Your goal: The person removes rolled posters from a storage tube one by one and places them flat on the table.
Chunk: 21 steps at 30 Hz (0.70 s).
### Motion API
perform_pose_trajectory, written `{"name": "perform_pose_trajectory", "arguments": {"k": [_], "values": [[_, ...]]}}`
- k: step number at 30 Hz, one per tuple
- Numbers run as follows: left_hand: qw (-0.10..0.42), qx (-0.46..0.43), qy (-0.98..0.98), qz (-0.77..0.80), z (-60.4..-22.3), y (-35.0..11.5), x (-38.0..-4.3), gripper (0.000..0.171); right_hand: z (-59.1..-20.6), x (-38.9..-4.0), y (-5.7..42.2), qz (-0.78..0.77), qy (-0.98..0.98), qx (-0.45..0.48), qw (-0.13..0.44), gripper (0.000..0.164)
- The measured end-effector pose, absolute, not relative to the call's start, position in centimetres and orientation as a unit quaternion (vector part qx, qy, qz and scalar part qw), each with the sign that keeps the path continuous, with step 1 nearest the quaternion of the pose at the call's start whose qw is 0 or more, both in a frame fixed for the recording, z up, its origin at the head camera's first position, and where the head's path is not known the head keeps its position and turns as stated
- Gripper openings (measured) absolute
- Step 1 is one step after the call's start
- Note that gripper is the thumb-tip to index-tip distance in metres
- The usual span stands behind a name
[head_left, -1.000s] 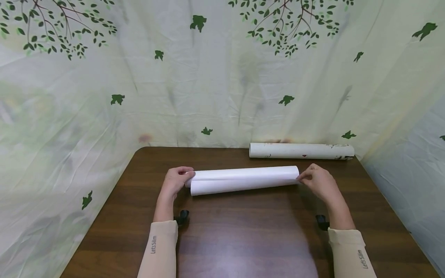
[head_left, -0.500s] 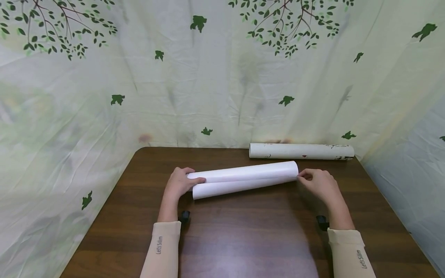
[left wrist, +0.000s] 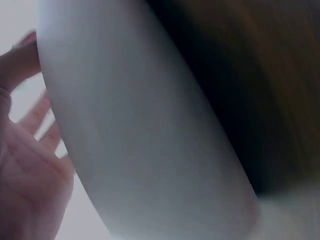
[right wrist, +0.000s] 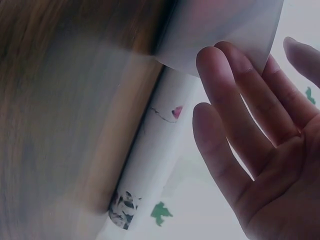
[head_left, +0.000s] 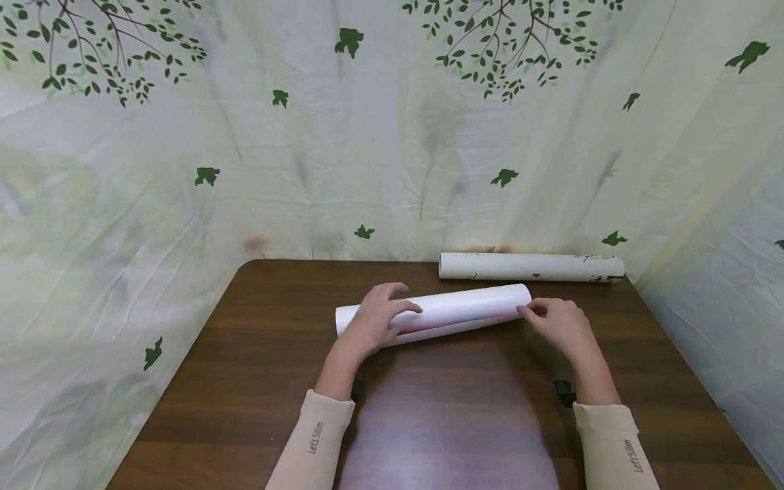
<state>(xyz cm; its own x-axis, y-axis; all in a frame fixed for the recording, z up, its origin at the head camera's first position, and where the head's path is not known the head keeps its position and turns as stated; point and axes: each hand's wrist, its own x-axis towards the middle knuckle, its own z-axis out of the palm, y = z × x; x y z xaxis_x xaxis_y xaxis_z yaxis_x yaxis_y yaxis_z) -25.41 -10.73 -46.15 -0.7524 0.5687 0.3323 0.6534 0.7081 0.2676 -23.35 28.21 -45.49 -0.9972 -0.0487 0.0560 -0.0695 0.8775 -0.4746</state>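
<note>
1. Nearest: L sleeve (head_left: 315,435) + R sleeve (head_left: 615,442), beige w/ small dark lettering, reaching over the brown wood desk (head_left: 214,381) from its near side.
2. Dark wrist device (head_left: 358,389) at inner side of L wrist, partly hidden by the arm; 2nd dark device (head_left: 565,393) at inner side of R wrist.
3. L hand (head_left: 375,318): over L part of the roll, fingers spread wide, lying across its upper side. Can't tell how firmly they press.
4. R hand (head_left: 560,327): at roll's R end, thumb + index narrow, pinching paper at the near rim. R wrist view: remaining fingers slightly bent, w/ gaps btwn some.
5. White paper roll (head_left: 462,307): approx. mid-width of desk, nearer far edge than near side. Lies aslant, R end closer to far edge than L end. Long seam faces the near side, pinkish tint along it. Can't tell if whole length rests on desk.
6. Patterned roll (head_left: 520,265): just beyond, apart from white one, along desk's far edge, R end by far R corner. White w/ dark + red marks, esp. nr R end.
7. Farthest: pale curtain (head_left: 392,156) behind far edge, printed w/ leafy branches + green bird shapes; wrinkled, esp. past far L corner.
</note>
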Motion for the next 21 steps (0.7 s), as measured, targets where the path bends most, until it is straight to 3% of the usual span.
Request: {"name": "perform_pose_trajectory", "arguments": {"k": [7, 13, 21], "values": [[0.115, -0.453, -0.875, -0.125, -46.6, -6.6, -24.2, 0.023, -45.4, -23.4, 27.7, 0.241, -0.969, 0.031, 0.032, 0.043], [0.055, -0.397, -0.91, -0.107, -46.5, -6.3, -23.7, 0.021, -45.2, -23.3, 27.4, 0.243, -0.968, 0.036, 0.051, 0.034], [0.031, -0.345, -0.931, -0.117, -46.3, -7.0, -24.0, 0.027, -45.1, -23.1, 27.4, 0.244, -0.967, 0.034, 0.072, 0.032]]}}
